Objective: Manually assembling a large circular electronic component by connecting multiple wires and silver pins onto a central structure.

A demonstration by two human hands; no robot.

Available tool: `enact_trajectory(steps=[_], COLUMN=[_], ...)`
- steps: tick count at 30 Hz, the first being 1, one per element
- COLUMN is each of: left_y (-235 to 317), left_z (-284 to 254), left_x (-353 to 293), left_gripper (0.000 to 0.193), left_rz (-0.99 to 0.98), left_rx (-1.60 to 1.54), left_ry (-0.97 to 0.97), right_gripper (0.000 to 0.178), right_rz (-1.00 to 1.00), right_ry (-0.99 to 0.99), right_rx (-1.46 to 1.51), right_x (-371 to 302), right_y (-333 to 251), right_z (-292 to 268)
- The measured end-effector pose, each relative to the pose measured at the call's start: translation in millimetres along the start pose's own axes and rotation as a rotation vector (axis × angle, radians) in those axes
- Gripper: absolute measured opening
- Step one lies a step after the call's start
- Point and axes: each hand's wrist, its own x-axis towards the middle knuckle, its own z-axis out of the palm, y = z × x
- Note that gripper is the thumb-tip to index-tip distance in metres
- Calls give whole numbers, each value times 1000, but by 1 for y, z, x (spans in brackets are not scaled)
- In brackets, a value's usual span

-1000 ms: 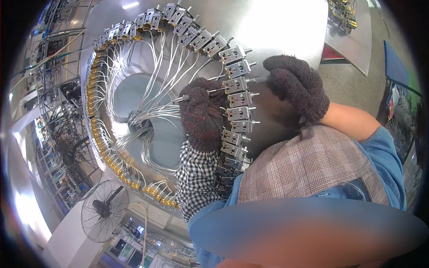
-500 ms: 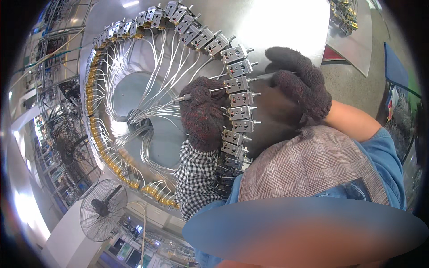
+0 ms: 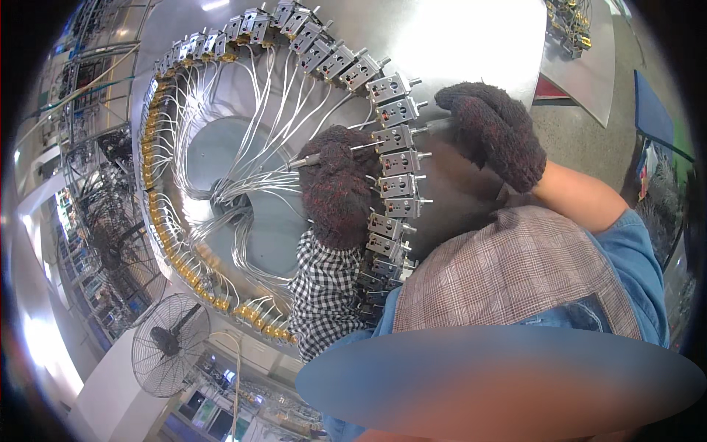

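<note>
My left hand (image 3: 335, 195), in a dark knitted glove and checked sleeve, is closed around a white cable (image 3: 303, 161) with a metal end sleeve. A thin metal rod (image 3: 362, 146) runs from its fingers to one small metal block (image 3: 392, 138) in the curved row. My right hand (image 3: 497, 136), in a matching glove, is curled to the right of that block. Between its fingers and the block's stud is a pale, blurred shape (image 3: 440, 125) I cannot make out. What the right fingers grip is hidden.
Similar blocks (image 3: 317, 53) and brass-coloured fittings (image 3: 155, 132) ring the metal table. White cables (image 3: 254, 180) fan out from a hole in the grey round centre. A standing fan (image 3: 169, 339) is at lower left; more wired parts (image 3: 571, 29) lie at top right.
My right hand's fingers have drawn together and curled over, where they were spread apart before. My left hand stays almost in place at the same block.
</note>
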Motion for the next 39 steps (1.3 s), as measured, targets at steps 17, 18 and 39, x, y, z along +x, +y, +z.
enact_trajectory(steps=[17,18,39], left_y=[2,2,-6], left_z=[3,8,-14], left_x=[4,4,5], left_gripper=[27,32,28], left_rz=[-28,-8,-60], left_rx=[-154,-123,-162], left_ry=[-88,-14,-115], right_gripper=[30,31,34], right_rz=[209,66,82], right_ry=[11,25,49], right_rx=[194,121,57], right_x=[-3,-4,-2], right_y=[-16,-13,-15], right_z=[-2,-2,-2])
